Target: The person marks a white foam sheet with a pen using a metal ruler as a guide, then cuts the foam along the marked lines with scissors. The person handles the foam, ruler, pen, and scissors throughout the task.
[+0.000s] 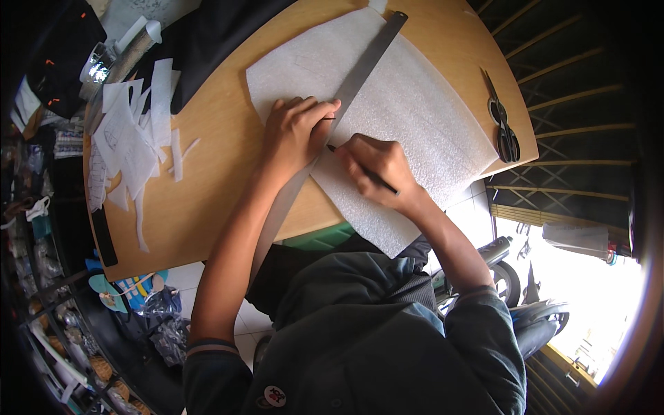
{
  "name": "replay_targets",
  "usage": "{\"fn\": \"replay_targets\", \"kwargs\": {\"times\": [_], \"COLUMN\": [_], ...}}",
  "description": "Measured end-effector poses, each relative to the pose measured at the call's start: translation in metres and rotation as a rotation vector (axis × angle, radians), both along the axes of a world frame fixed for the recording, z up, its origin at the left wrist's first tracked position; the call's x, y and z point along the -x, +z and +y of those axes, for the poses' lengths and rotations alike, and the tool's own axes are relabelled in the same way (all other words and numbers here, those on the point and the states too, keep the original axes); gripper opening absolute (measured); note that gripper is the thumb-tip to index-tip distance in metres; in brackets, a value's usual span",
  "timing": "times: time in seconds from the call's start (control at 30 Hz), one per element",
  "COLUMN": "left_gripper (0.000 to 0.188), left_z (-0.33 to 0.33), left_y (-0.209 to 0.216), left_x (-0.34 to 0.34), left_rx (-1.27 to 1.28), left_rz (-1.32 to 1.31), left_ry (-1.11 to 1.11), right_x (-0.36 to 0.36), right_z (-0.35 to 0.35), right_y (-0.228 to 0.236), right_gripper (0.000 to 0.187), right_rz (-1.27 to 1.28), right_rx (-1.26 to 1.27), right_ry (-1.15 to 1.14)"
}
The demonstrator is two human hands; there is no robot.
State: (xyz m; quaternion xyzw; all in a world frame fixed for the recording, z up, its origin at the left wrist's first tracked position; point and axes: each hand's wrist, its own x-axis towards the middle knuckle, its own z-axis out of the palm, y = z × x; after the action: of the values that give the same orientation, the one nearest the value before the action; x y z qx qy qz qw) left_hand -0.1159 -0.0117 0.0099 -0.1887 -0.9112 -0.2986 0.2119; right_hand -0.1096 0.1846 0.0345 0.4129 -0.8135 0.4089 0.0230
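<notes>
A long metal ruler (370, 59) lies slantwise across a white foam sheet (429, 117), its near end passing behind my left forearm and over the table's front edge. My left hand (296, 135) presses on the ruler near its middle, fingers curled at its edge. Just right of it, my right hand (380, 164) grips a black pen (382, 182), its tip down by the ruler's right edge. Part of the foam sheet hangs past the table's edge toward my lap. Whether the tip touches the sheet is too small to tell.
Black-handled scissors (507, 135) lie at the right edge of the wooden table (221, 173). White paper scraps (131, 142) are heaped on the left, near dark cloth (221, 34). A folding metal gate (574, 124) stands on the right, with a motorbike (536, 318) below it.
</notes>
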Motion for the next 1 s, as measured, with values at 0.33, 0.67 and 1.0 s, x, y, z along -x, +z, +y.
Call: {"fn": "replay_targets", "kwargs": {"times": [0.33,0.67,1.0], "left_gripper": [0.023,0.022,0.027], "left_z": [0.001,0.001,0.000], "left_y": [-0.001,-0.002,0.000], "left_x": [0.002,0.002,0.001], "left_rx": [0.010,0.014,-0.019], "left_rz": [0.007,-0.012,-0.029], "left_ry": [0.014,0.022,0.007], "right_x": [0.079,0.058,0.022], "right_z": [0.017,0.010,0.002], "right_y": [0.002,0.004,0.006], "right_gripper": [0.030,0.023,0.018], "right_rz": [-0.511,-0.290,-0.333], "right_rx": [0.191,0.107,0.140], "right_ry": [-0.323,-0.206,-0.047]}}
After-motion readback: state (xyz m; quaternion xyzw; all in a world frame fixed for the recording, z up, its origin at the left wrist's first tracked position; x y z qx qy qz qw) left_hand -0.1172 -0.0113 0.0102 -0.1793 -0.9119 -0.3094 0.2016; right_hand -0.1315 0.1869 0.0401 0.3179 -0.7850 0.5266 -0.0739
